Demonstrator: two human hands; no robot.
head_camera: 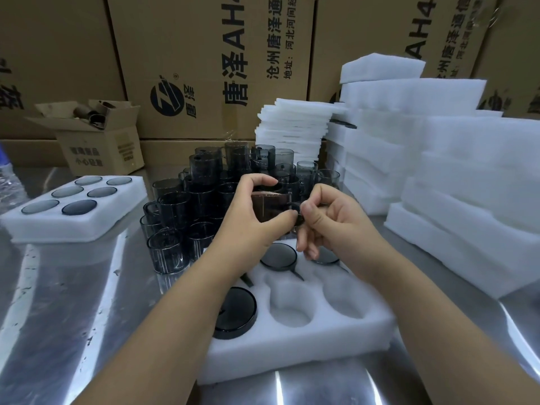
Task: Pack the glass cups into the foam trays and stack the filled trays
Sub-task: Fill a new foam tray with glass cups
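A smoky glass cup (270, 207) hangs in the air above the near foam tray (295, 346). My left hand (251, 217) grips its body, and my right hand (330, 220) pinches its handle. Three cups sit upside down in the tray's holes: one at the front left (235, 312) and two at the back (279, 255), the right one (325, 257) partly hidden by my right hand. Two front holes (292, 305) stand open. Several loose dark glass cups (181, 206) crowd the table behind the tray. A filled foam tray (76, 206) lies at the left.
Stacks of white foam trays (455, 159) and thin foam sheets (292, 127) rise at the right and back. Large cardboard boxes (210, 68) wall off the rear, with a small open box (102, 138) at the left. A plastic bottle (10, 182) stands at the left edge of the steel table (73, 302).
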